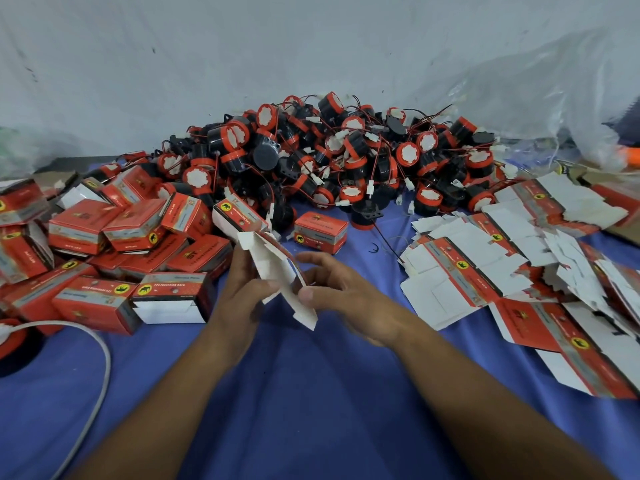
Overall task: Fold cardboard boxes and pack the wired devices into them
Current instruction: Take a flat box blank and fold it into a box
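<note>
A flat, unfolded cardboard box blank (284, 282), white inside with a red printed face, stands on edge between both hands above the blue cloth. My left hand (242, 289) grips its left side, thumb across the white card. My right hand (332, 289) pinches its right edge with the thumb, the fingers spread loosely. A big pile of black-and-red wired devices (329, 161) lies behind, against the wall. Flat box blanks (512, 265) are heaped at the right. Folded red boxes (114, 244) are stacked at the left, and one folded box (320, 232) stands alone in front of the pile.
A blue cloth (311, 393) covers the work surface. A grey cable (100, 368) curves along the left front beside a round black-and-red object (14, 341). Clear plastic sheeting (554, 98) hangs at the back right.
</note>
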